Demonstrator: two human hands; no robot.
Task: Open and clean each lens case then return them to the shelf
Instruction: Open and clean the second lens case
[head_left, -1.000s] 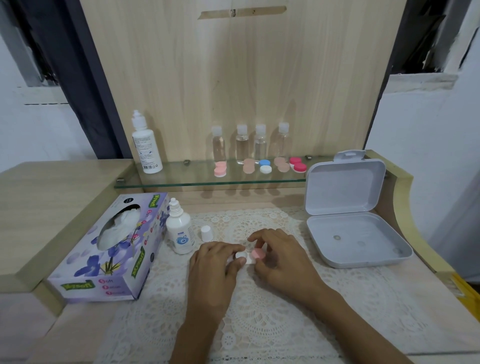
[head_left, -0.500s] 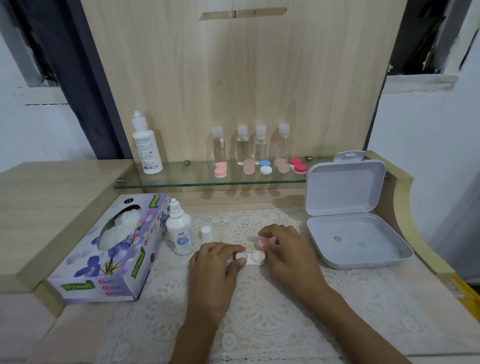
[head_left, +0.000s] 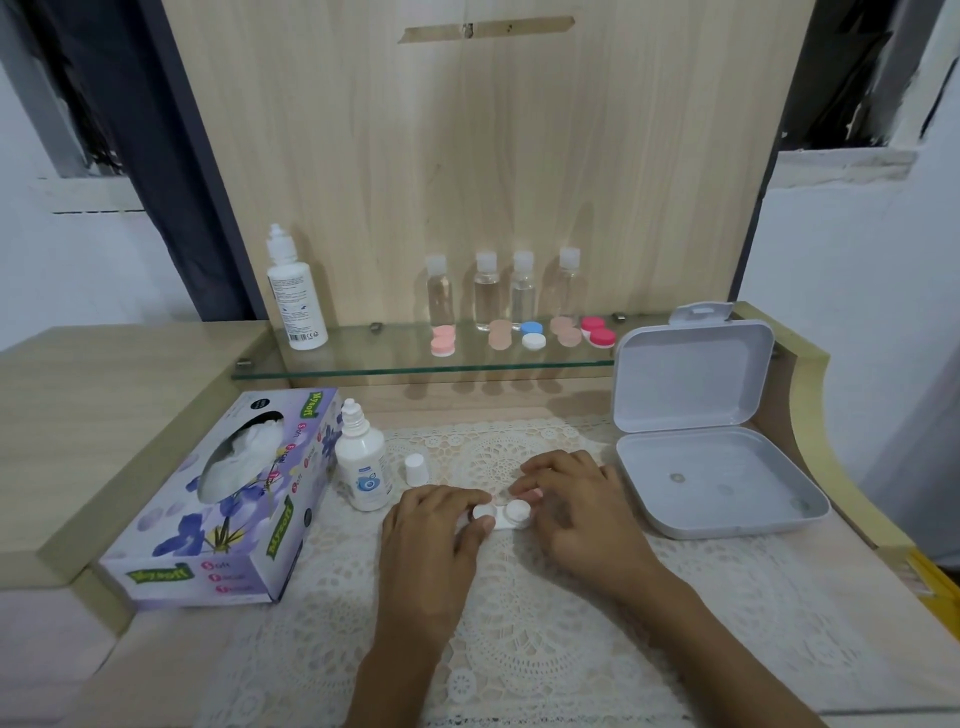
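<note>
One pink screw cap (head_left: 536, 494) has just come off the white twin-well plastic lens case (head_left: 508, 518), right of the white dropper bottle (head_left: 363, 470), and sits pinched in our right hand (head_left: 576, 506) while our left hand (head_left: 436, 535) grips the remaining white cap (head_left: 484, 512), so we judge opening half done.

White lens case (head_left: 503, 514) on cream lace mat (head_left: 519, 623); purple flowered tissue box (head_left: 228, 509) (green labels), lower left.

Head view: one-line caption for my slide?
Left hand pinches a white lens case on the lace mat; right hand at its other end.
</note>
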